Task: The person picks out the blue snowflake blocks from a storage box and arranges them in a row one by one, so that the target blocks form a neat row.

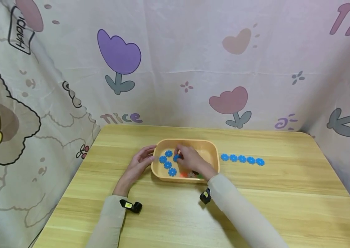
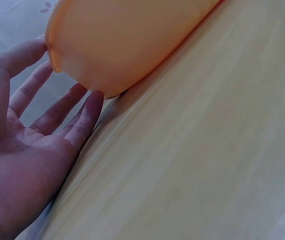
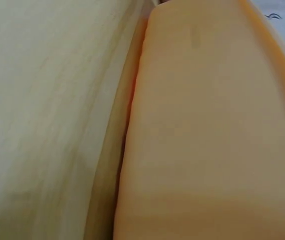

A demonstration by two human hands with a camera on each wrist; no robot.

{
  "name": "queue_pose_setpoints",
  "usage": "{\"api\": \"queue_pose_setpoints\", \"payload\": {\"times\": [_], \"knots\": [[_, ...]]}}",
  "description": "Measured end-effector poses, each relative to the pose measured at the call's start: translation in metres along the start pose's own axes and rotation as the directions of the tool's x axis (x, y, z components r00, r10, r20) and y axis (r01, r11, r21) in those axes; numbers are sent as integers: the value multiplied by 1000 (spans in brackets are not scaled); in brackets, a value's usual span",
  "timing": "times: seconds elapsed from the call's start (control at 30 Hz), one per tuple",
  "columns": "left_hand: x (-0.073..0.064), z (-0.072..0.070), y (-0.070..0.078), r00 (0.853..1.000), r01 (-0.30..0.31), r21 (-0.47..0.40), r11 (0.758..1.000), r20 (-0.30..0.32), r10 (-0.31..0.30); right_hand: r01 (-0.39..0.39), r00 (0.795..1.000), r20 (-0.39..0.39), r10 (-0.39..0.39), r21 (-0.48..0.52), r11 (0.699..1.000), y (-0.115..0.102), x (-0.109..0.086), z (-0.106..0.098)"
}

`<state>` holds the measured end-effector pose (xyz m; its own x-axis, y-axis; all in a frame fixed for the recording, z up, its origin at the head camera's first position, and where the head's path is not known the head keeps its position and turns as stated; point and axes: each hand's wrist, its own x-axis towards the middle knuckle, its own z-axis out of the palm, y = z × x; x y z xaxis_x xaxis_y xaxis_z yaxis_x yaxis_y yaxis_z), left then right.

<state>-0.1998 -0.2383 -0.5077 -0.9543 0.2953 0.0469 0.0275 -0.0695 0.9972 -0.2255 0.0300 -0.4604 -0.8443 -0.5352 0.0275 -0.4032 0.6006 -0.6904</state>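
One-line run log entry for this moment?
right hand: pinches blue disc in tray | left hand: touches tray | disc row: on table

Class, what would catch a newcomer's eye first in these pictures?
Probably the row of five blue notched discs on the wooden table, right of the orange plastic tray. Inside it, the right hand pinches another blue disc; the left hand touches its left end. Behind, a large purple tulip decorates the cloth.

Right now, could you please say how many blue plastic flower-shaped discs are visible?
10: five discs in a row on the wooden table, right of the orange plastic tray; four in the tray's left end; one pinched by the right hand, which may hide more.
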Motion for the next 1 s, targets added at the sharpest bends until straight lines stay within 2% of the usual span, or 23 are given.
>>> {"api": "queue_pose_setpoints", "payload": {"times": [0.27, 0.63, 0.87, 1.0], "knots": [[0, 0, -1, 1000, -13, 5, 1000, -4, 13, 59, 997, -45, -56, 78, 995, 4, -12, -8], [-2, 1, 0, 1000, 5, -4, 1000, -6, -5, 55, 988, -150, -20, 233, 971, -1, -35, -25], [-4, 0, 1, 1000, -1, 5, 1000, -11, 1, 150, 964, -255, -79, 271, 951, 0, -53, -36], [-3, 0, 0, 1000, -5, 7, 1000, -4, 5, 142, 957, -282, -60, 279, 950, -1, -64, -44]]}}
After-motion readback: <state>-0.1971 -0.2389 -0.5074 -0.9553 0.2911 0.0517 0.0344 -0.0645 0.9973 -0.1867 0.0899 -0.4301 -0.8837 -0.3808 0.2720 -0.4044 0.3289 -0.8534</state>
